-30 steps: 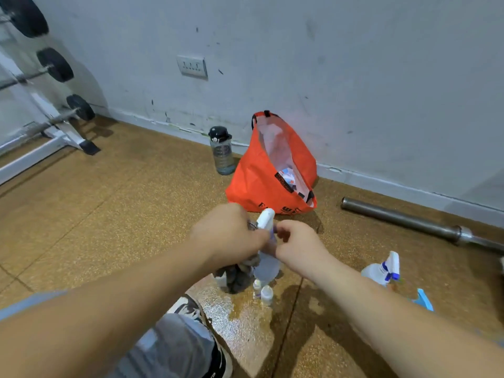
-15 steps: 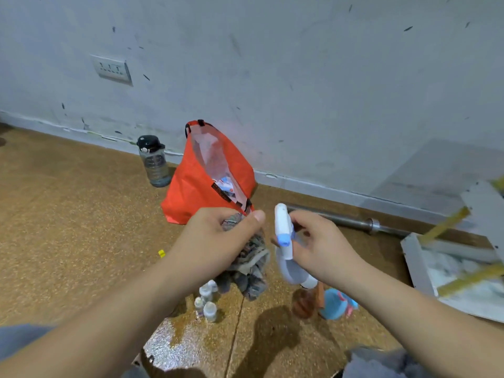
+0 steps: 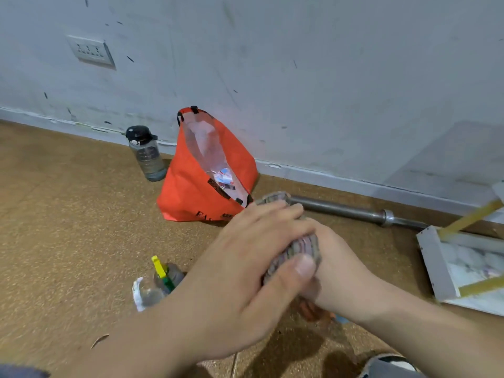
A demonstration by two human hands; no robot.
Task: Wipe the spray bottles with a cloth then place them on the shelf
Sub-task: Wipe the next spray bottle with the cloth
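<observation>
Change since half a second ago: cloth and white-headed spray bottle were held apart, one per hand; now they are brought together. So wiping is judged under way, and shelving is not yet begun.

Left to right:
- Dark-capped clear water bottle (image 3: pixel 146 156) stands at the wall, 10 o'clock from the hands.
- Clear spray bottle with a yellow-green trigger (image 3: pixel 161 279) lies on the cork-brown floor (image 3: pixel 68 241) at 8 o'clock, apart from the hands. Judged still to be wiped.
- Orange fabric bag (image 3: pixel 191 192) at 11 o'clock, mouth open.
- Left hand (image 3: pixel 245 268): fingers laid over the grey striped cloth (image 3: pixel 291 252), thumb clamped beneath it, gripping it.
- White-headed spray bottle is hidden, presumably inside the cloth.
- Right hand (image 3: pixel 338 266) sits under the cloth; fingers covered, so its grip cannot be told.
- Steel barbell (image 3: pixel 349 211) lies along the wall at 2 o'clock.
- White open shelf with yellow rods (image 3: pixel 436 271) at 3 o'clock, its near edge facing the hands.

Room: bare floor lies between hands and shelf. The yellow rods are the edges to clear on entry.
</observation>
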